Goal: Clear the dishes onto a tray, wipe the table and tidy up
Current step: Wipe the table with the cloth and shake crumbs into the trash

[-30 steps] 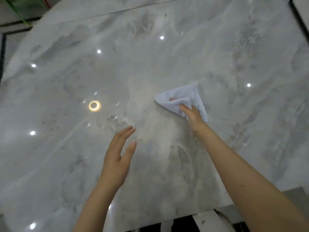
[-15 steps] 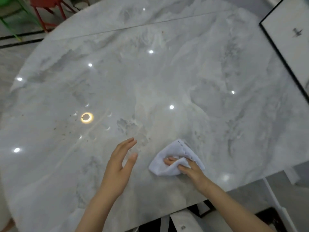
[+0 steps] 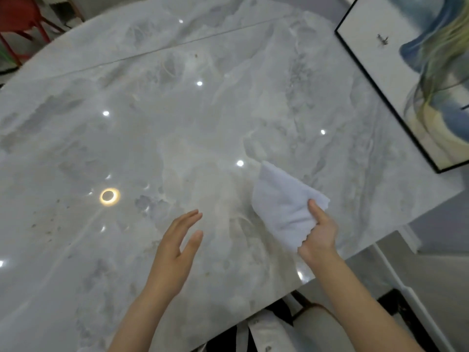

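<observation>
Your right hand point(image 3: 320, 231) grips the white cloth point(image 3: 283, 203), thumb pressed across its near edge and fingers curled underneath. The cloth fans out from your grip toward the far left, its wide end pointing at the middle of the counter point(image 3: 157, 128); whether that end touches the marble or hangs just above it, you cannot tell from this view. Your left hand point(image 3: 175, 250) holds nothing: fingers straight and close together, thumb spread off to the right, palm turned on edge over the counter, well apart from the cloth and from your right hand.

Between and beyond both hands the grey-white marble counter shows bright ceiling-light reflections, one of them a glowing ring point(image 3: 109, 196) to the left of your left hand. Small dark specks point(image 3: 48, 224) dot the surface further left. A thin seam runs across the far part of the slab. At the far right a black-framed picture point(image 3: 411, 80) lies beside the counter's edge. A red chair point(image 3: 22, 19) stands at the far left corner.
</observation>
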